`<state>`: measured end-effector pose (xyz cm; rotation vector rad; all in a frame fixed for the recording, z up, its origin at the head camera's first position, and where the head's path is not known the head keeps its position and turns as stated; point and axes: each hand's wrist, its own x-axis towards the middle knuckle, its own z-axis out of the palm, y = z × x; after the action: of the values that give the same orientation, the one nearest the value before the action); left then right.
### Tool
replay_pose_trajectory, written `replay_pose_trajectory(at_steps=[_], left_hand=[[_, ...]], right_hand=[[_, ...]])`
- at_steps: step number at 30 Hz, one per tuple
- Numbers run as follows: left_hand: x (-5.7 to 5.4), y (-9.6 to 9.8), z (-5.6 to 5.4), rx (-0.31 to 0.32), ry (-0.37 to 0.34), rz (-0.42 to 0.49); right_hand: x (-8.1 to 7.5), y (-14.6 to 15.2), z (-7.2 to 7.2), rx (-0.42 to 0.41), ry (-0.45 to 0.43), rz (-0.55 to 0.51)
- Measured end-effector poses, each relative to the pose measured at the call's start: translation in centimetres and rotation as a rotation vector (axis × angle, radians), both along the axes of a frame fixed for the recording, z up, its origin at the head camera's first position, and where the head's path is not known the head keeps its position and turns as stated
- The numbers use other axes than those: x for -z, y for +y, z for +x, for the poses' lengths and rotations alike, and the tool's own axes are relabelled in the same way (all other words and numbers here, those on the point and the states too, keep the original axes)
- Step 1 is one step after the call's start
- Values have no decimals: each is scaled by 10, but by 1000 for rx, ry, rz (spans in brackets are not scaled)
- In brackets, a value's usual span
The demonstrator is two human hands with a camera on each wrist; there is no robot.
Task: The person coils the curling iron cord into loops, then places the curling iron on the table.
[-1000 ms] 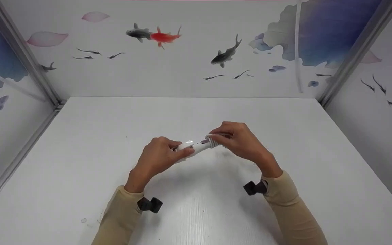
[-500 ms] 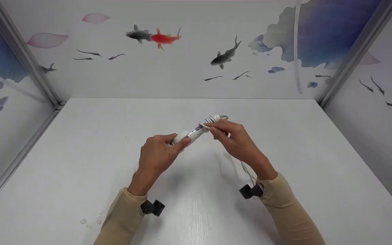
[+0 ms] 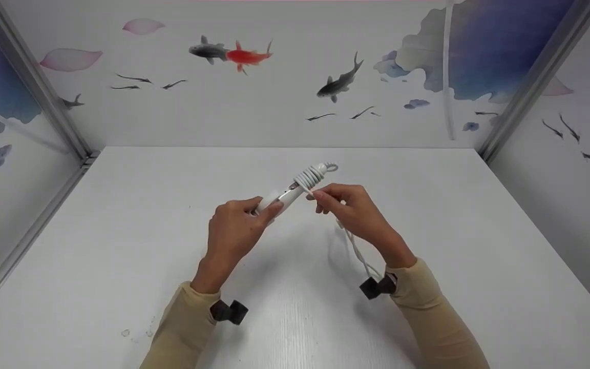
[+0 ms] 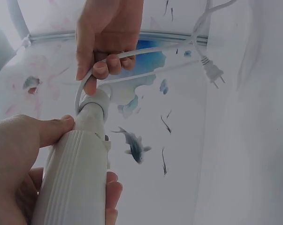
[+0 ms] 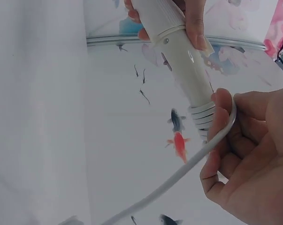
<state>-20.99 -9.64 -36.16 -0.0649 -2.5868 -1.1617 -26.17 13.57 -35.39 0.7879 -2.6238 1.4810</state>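
My left hand grips a white handheld appliance with a ridged, round body; its exact kind cannot be told. It is held tilted above the table, its narrow end pointing away and to the right. Several turns of white power cord lie side by side around that narrow end. My right hand pinches the free run of the cord between thumb and fingers, just right of the coils. The left wrist view shows the cord's two-pin plug dangling. Part of the appliance is hidden by my left hand.
A white table lies beneath both hands. Fish-patterned panels stand behind and at both sides, joined by metal posts. The loose cord hangs beside my right wrist, above the table.
The appliance's narrow end has swung upward and away, bringing the cord turns into view. My right hand has moved from over the coils to their near right side, still holding the cord.
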Motion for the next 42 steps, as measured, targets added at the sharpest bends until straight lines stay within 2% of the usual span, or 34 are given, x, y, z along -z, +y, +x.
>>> replay_pose_trajectory(at_steps=[11,20,29,34,40,42], left_hand=[[-4,-5,1,41,37,51],[-6,-7,1,101,-22,101],[-8,-13,-1,135,-68,129],[-9,-16,-1,166,-72,100],[-11,-18,0,252,-80,88],[-12,-20,1,294,-77,102]], right_hand=[[8,10,-13,-227,-112,-13],[14,12,-18,-280,-139,80],[24,15,-25,-235,-205,104],[27,19,-29,-203,-197,93],[26,20,-29,-156,-197,64],[25,19,-29,-113,-199,64]])
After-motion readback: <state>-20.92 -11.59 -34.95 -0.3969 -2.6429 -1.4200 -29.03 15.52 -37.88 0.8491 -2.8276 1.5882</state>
